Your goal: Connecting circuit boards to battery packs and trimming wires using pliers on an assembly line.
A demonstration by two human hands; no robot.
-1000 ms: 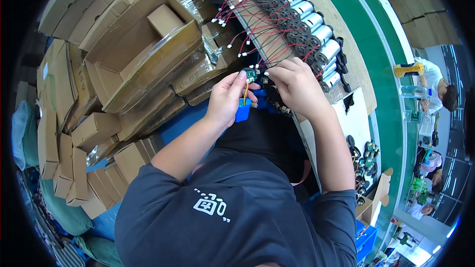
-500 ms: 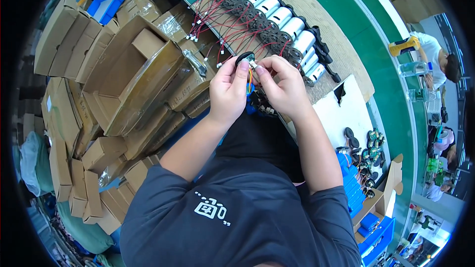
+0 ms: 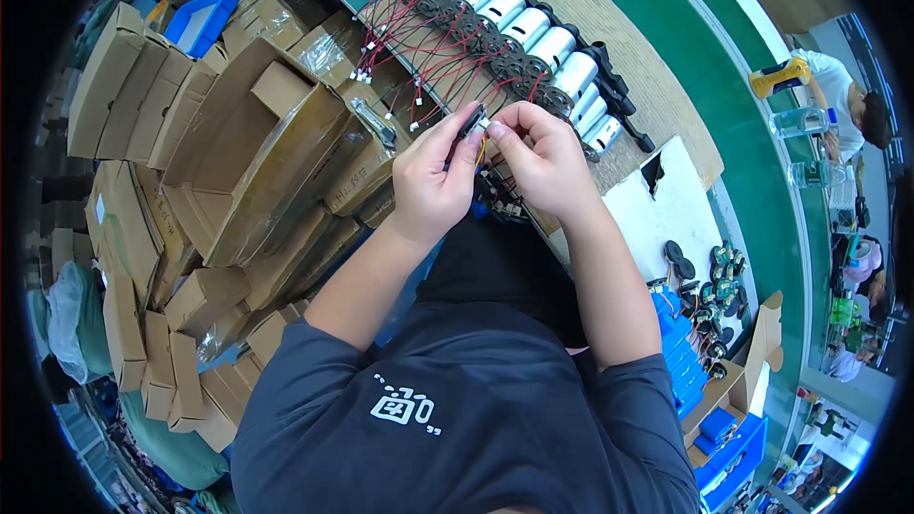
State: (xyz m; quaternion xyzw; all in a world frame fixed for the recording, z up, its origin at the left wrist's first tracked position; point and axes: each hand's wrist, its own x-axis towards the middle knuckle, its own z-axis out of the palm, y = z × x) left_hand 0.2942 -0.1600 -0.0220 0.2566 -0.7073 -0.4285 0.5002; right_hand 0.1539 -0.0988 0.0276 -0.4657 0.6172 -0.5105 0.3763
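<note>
Above my lap, my left hand [image 3: 433, 181] pinches a small round black part with a circuit board [image 3: 469, 122] between thumb and fingers. Close beside it, my right hand [image 3: 545, 160] grips a small white connector [image 3: 484, 124] at the board's edge; whether it is seated in the board is too small to tell. Yellow and red wires hang down between both hands. Just beyond them lies a row of silver cylindrical motors [image 3: 526, 29] with black gear ends and thin red wires [image 3: 419, 48] ending in white plugs. Under my hands, dark parts [image 3: 502, 192] are partly hidden.
Opened cardboard boxes [image 3: 238, 181] are heaped on the left. At right, a white sheet [image 3: 681, 200] carries small round boards [image 3: 719, 290], with blue battery packs [image 3: 678, 352] alongside. A yellow tool [image 3: 781, 78] and bottles [image 3: 804, 122] stand across the green table [image 3: 709, 57], near another person.
My left hand has tilted the black part so it now shows edge-on. My right fingers stay at the white connector. The view has shifted slightly.
</note>
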